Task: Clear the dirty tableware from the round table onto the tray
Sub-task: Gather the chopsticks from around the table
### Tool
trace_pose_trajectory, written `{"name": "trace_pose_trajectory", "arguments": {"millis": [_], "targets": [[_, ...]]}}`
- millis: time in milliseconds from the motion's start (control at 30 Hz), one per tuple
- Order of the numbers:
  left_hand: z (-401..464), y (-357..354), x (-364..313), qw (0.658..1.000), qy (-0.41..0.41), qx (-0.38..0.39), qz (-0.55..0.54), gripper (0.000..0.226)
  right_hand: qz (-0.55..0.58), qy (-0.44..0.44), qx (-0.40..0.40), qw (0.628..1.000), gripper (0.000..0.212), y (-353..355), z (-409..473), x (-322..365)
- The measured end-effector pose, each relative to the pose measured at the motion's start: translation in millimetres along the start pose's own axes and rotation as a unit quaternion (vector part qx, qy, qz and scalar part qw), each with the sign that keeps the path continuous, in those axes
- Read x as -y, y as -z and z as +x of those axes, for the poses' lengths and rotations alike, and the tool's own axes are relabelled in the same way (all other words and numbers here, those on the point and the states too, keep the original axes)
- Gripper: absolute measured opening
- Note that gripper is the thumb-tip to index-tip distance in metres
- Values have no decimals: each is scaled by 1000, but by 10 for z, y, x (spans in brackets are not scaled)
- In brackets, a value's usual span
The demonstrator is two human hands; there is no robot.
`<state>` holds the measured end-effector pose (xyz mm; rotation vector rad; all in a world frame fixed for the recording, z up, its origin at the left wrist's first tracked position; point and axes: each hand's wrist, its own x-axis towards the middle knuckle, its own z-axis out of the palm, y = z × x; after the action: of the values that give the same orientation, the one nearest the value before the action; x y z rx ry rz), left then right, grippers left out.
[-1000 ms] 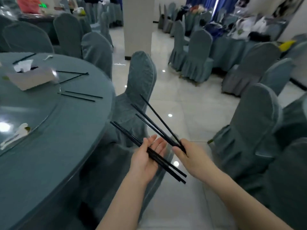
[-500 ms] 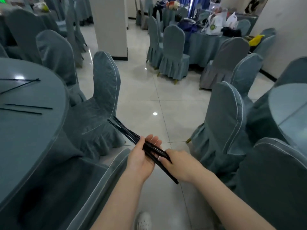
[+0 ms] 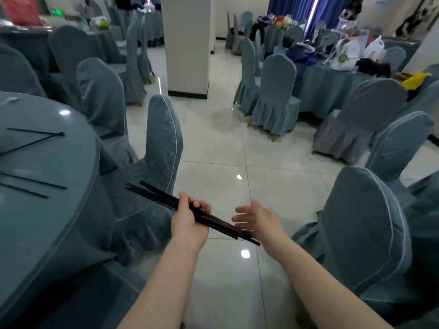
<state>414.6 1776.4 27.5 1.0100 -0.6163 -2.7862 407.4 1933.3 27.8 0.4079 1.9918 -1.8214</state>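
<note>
**Squaring the bundle before the next reach**

Glossy pale floor tiles ran under the person's forearms, and that was where a dropped stick would have landed. Nearest to me, the left hand had its fingers curled round a bundle of black chopsticks, gripping it near the middle so the sticks slanted from the upper left down to the lower right. The right hand was open, fingers straight and relaxed, holding nothing; its palm stood just beside the lower ends of the bundle, which looked uneven there (whether skin touched the tips I could not tell).

The step, as I judged it, was evening up the collected sticks. To do it well the open palm should tap the ragged ends flush while the left grip loosened only slightly; loosened too much, the smooth sticks would likely slide out onto the tiles.

A covered chair stood just beyond the hands, tucked against the round table on the left. On that table lay more black chopsticks: one loose pair nearer the edge and a crossed pair farther in, so collecting was not finished. I saw no tray anywhere.

Farther off stood a white pillar, and beyond it other covered tables heaped with bags and clothing.
</note>
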Motion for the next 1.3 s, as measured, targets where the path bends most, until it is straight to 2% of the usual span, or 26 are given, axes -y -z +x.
{"name": "trace_pose_trajectory", "arguments": {"millis": [133, 233, 300, 533, 733, 867, 1167, 1300], "targets": [[389, -296, 12, 999, -36, 4, -32, 33, 115, -37, 37, 992, 54, -202, 571, 261], [716, -483, -24, 995, -82, -14, -51, 32, 139, -32, 53, 988, 52, -284, 1032, 509], [903, -626, -74, 994, -98, -22, -51, 33, 133, -29, 95, 986, 49, -324, 1357, 653], [1297, -763, -435, 963, -176, -125, -164, 39, 12, -48, 225, 973, 33, -664, 2350, 1126], [1356, -321, -920, 913, -249, -206, -249, 25, -83, -54, 306, 947, 19, -1439, 2716, 1230], [1416, 6, -1315, 889, -285, -206, -295, 18, -128, -47, 369, 920, 18, -2054, 2811, 1243], [1583, 612, -2256, 844, -338, -207, -363, 24, -213, -51, 423, 879, 21, -3417, 2973, 1140], [1482, 848, -2521, 824, -358, -229, -375, 23, -260, -36, 436, 861, 13, -3878, 2978, 1003]]}}
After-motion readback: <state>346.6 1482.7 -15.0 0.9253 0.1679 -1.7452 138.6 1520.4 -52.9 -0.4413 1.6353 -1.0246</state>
